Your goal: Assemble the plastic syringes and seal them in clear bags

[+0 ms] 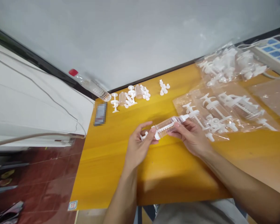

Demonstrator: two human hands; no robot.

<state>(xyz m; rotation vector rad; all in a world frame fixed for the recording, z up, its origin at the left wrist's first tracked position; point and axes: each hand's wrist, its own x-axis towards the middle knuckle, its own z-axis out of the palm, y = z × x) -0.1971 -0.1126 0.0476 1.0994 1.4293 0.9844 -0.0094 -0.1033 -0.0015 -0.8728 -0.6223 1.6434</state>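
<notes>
Between both hands is a clear plastic syringe (165, 127) with a white plunger and a white tip, held level above the table and pointing to the right. My left hand (140, 141) closes on its white plunger end, thumb on the collar. With thumb and fingers, my right hand (189, 135) pinches the clear barrel close to the white tip. To the right lie clear bags (224, 112) of similar unassembled syringe parts. Loose white plungers (114, 102), clear barrels (138, 91) and small white nozzles (164, 87) lie at the table's back left.
A red-capped bottle (91, 85) leans along the back left corner of the yellow table (107, 168). A blurred dark flat object (100, 114) lies below it. More bagged parts (228, 63) and a power strip (274, 53) are at the back right, by a grey panel (130, 37).
</notes>
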